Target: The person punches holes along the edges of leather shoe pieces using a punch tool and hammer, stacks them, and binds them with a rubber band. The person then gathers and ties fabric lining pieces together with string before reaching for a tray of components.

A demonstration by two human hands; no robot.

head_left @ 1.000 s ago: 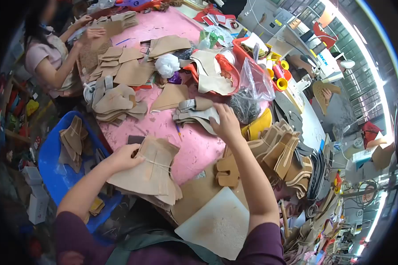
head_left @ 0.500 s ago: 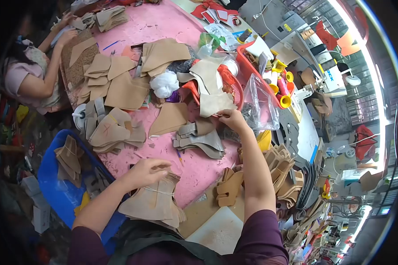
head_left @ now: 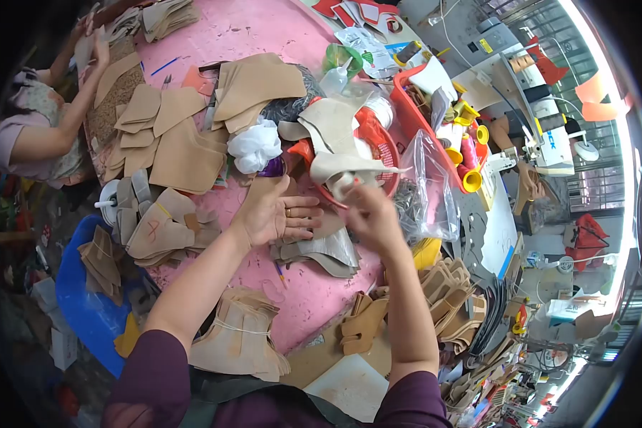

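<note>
My left hand [head_left: 282, 214] hovers above the pink table with its palm turned up and fingers spread, holding nothing. Below its fingers lies a stack of grey shoe-leather pieces [head_left: 324, 255]. My right hand [head_left: 371, 220] is at the near rim of a red plastic basket [head_left: 387, 151]; motion smears its fingers, so I cannot tell whether they grip anything. Just beyond those fingers, a pale leather piece [head_left: 346, 165] curls up over the basket. Close to my body, a bundle of beige cut pieces [head_left: 239, 335] is tied with string.
Tan leather stacks [head_left: 182, 160] and a white crumpled plastic bag [head_left: 255, 146] lie on the pink table [head_left: 214, 32]. A red crate [head_left: 406, 93] of thread spools and a clear bag [head_left: 435, 192] are at right. A blue tub [head_left: 85, 307] stands left, near another person [head_left: 39, 139].
My left hand has left the tied bundle, moved up and forward, and turned palm up. My right hand has shifted slightly left and down, while the pale leather's near edge has curled upward.
</note>
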